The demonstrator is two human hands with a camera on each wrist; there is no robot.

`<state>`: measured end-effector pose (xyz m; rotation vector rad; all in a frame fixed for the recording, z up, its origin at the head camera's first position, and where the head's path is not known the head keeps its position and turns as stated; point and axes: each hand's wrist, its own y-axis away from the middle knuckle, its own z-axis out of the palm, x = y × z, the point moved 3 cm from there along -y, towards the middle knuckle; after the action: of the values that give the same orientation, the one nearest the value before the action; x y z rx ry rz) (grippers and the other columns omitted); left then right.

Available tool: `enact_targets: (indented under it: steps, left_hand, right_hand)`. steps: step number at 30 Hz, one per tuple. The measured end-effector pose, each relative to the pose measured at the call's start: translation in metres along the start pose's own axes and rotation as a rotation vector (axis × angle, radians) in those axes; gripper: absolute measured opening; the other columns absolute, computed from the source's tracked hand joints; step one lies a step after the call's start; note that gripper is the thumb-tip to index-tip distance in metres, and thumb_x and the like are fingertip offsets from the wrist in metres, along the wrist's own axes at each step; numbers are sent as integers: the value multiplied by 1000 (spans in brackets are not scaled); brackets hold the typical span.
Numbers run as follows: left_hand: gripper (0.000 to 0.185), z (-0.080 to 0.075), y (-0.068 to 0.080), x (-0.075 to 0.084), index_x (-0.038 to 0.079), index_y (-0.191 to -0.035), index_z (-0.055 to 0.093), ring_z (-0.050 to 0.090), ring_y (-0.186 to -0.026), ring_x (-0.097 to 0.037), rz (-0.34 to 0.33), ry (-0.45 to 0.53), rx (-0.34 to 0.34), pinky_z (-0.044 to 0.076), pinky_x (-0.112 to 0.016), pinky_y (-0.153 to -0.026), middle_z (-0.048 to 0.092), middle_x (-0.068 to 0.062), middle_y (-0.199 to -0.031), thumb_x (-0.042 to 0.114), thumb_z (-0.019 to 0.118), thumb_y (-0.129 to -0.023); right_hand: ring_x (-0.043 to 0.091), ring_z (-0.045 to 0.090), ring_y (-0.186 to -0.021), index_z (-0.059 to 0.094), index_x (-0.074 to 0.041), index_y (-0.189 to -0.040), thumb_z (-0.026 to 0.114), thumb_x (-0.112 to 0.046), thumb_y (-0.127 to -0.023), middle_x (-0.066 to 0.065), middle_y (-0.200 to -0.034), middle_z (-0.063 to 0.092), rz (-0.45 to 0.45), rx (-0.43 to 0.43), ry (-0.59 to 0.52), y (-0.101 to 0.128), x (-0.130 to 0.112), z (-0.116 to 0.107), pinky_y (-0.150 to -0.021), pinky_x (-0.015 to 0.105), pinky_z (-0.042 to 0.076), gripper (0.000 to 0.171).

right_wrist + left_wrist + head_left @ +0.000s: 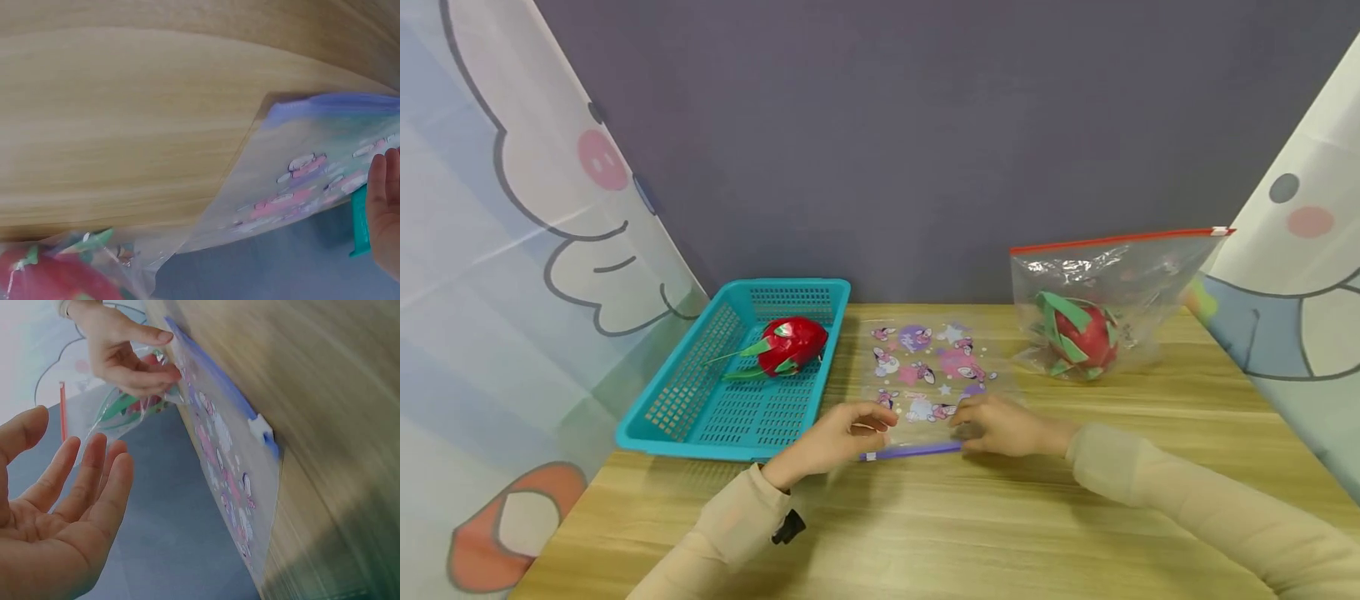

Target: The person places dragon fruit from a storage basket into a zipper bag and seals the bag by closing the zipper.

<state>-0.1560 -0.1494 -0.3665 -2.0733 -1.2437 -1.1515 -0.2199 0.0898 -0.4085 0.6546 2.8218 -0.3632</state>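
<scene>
A clear zip bag (925, 375) printed with pink and purple cartoons lies flat on the wooden table (1000, 533), its purple zip strip (917, 451) toward me. A white slider (261, 428) sits near the strip's left end. My right hand (1000, 425) rests on the bag's near right corner, and in the left wrist view the right hand (122, 353) pinches the plastic by the zip. My left hand (842, 437) hovers at the strip's left end; this left hand (62, 512) shows an open palm with straight fingers and holds nothing.
A teal plastic basket (700, 446) at the left holds a red dragon fruit (790, 343). At the back right stands a second clear bag (1105, 292) with a red zip, a dragon fruit (1086, 337) inside. Printed curtains flank the table.
</scene>
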Motion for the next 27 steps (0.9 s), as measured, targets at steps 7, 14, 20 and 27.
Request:
enact_targets:
  steps: [7,14,20,27]
  left_hand:
    - [28,7,2,2,2,-116,58,56,-109,-29,-15,32,5,49,-27,-85,59,-14,-117,13,58,-89]
    - [30,10,2,-7,0,-116,58,56,-109,-26,-5,22,2,47,-27,-89,60,-11,-115,13,59,-89]
    - [30,12,1,-10,-2,-116,58,56,-109,-27,-12,33,-7,47,-25,-89,60,-16,-115,11,58,-89]
    - [28,16,2,-15,-1,-115,59,57,-106,-23,-17,20,-7,47,-26,-90,61,-13,-114,11,58,-89]
  right_hand:
    - [15,60,-92,68,-10,-104,74,-26,-75,-1,-100,63,39,-59,51,-2,0,6,-82,32,51,33]
    - [12,61,-89,68,-11,-101,73,-22,-77,-2,-98,64,29,-47,8,-3,1,12,-80,28,52,27]
    - [3,57,-80,69,-11,-96,70,-16,-80,-5,-92,65,36,-20,-156,-2,5,17,-71,17,49,17]
    - [1,56,-76,71,-10,-91,71,-14,-80,-5,-87,64,85,11,-324,-1,13,23,-67,17,49,12]
